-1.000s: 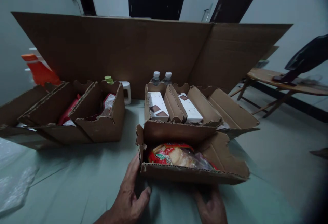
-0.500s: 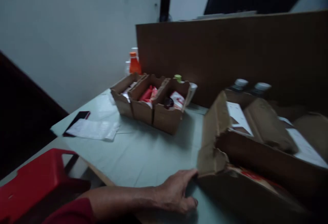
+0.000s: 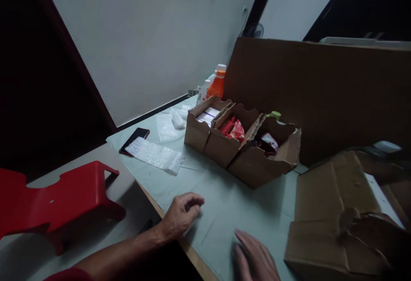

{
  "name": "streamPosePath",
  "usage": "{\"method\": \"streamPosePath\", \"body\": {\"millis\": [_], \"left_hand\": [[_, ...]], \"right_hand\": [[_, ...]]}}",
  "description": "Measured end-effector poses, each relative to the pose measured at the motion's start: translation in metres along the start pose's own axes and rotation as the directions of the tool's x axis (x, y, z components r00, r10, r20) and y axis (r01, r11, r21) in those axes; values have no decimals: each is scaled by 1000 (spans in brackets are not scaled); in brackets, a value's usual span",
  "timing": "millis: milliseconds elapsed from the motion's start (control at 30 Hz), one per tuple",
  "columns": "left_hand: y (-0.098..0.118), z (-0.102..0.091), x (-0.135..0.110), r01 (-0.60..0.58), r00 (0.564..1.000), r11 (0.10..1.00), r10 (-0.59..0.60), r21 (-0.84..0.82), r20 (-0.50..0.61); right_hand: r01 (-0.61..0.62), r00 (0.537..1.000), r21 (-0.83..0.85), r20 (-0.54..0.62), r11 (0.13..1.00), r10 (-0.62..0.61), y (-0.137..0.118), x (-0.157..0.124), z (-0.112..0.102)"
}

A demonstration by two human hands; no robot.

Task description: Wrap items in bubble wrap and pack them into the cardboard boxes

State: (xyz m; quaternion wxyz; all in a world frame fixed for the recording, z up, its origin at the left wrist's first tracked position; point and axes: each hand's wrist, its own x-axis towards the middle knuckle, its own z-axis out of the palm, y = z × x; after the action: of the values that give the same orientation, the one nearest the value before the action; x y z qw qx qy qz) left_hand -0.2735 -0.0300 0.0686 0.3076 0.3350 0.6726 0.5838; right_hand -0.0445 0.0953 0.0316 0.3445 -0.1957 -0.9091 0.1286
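Note:
My left hand (image 3: 182, 213) is over the near edge of the cloth-covered table (image 3: 221, 204), fingers loosely curled, a gap between thumb and forefinger, with nothing seen in it. At the bottom of the view, slightly blurred, my right hand (image 3: 257, 257) reaches in with fingers stretched out and no object in its grasp. Beyond both hands stands a row of three cut cardboard boxes (image 3: 221, 150). White packs (image 3: 208, 116) lie in the left one, red packets (image 3: 233, 129) in the middle one, and a dark and white packet (image 3: 269, 143) in the right one.
A larger cardboard box (image 3: 324, 199) stands at the right. Bubble wrap (image 3: 154, 152) partly covers a phone (image 3: 133, 139) at the left. Bottles, one of them orange (image 3: 216, 86), stand behind the row. A red plastic stool (image 3: 80, 191) is beside the table.
The view has swung left. My left hand has come away from the large cardboard box, and my right hand has entered the view at the bottom.

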Motion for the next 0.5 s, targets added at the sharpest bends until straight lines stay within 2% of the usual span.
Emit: {"method": "streamPosePath", "body": {"millis": [33,100,200,267,300,367,433,500], "left_hand": [[0,-10,3,4,999,1000,-5,-14,-41],[-2,-27,5,9,997,999,-12,-41,-81],[-11,-42,2,3,993,995,-14,-96,-114],[-19,-47,1,5,985,985,-35,-175,-168],[-22,-50,2,31,978,972,-77,-233,-192],[-24,-56,5,130,956,912,-219,-389,-196],[-20,-64,9,247,912,775,-388,-582,-130],[-12,-73,13,308,866,585,-499,-750,-34]], "right_hand": [[86,995,-4,51,996,-86,-8,25,18],[173,974,-31,155,984,-166,-26,81,55],[215,905,-79,390,973,-168,-56,157,108],[242,851,-40,490,969,-192,-70,193,137],[251,833,-16,512,968,-208,-76,205,148],[249,827,15,517,968,-221,-81,219,162],[218,843,21,500,976,-199,-82,219,164],[173,861,19,483,985,-160,-78,207,150]]}}
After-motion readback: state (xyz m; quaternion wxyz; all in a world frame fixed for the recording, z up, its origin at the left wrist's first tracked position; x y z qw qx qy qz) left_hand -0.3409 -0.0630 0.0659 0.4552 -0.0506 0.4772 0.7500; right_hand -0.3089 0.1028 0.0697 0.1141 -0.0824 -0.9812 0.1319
